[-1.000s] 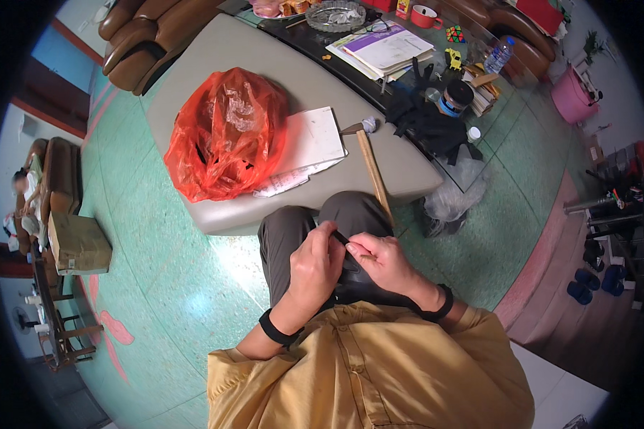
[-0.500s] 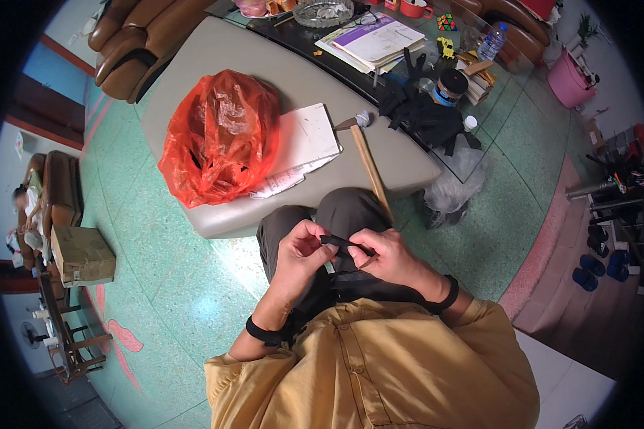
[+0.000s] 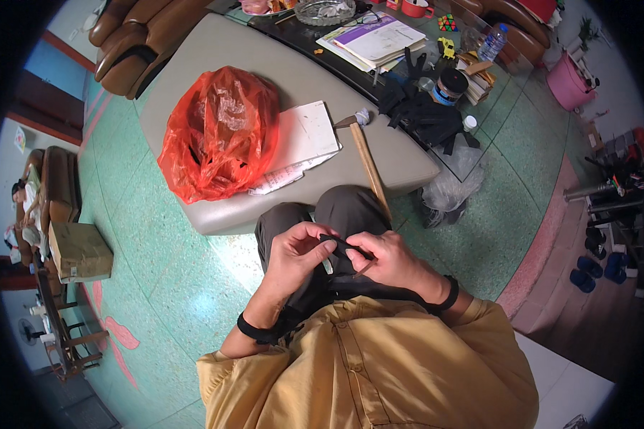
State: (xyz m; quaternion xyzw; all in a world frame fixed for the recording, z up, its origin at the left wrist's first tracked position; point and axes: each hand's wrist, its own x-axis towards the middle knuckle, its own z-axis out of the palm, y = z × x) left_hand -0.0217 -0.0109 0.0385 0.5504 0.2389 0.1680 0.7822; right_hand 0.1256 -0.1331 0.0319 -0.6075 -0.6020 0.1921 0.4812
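Above my knees, both hands pinch a short black fabric-like strip (image 3: 345, 247). My left hand (image 3: 291, 257) grips its left end between thumb and fingers. My right hand (image 3: 393, 263) closes around the right end, and a thin brown stick-like piece (image 3: 366, 269) pokes out below those fingers. What the strip belongs to cannot be made out. Just beyond my right knee, a long wooden stick (image 3: 368, 168) lies across the edge of the grey padded seat (image 3: 379, 146). A red plastic bag (image 3: 222, 136) rests on that seat beside a white board (image 3: 308, 136) and papers.
On the dark glass-topped table (image 3: 293, 43) are a glass ashtray (image 3: 324, 11), papers (image 3: 379, 39), a black-lidded jar (image 3: 451, 86), a water bottle (image 3: 492, 43) and a heap of black strips (image 3: 426, 118). A clear plastic bag (image 3: 454, 175) hangs below. A cardboard box (image 3: 79, 252) stands left; a person (image 3: 30, 196) sits behind.
My left hand and forearm have shifted slightly left. The black strip is tilted more steeply, and the brown piece shows more below my right hand.
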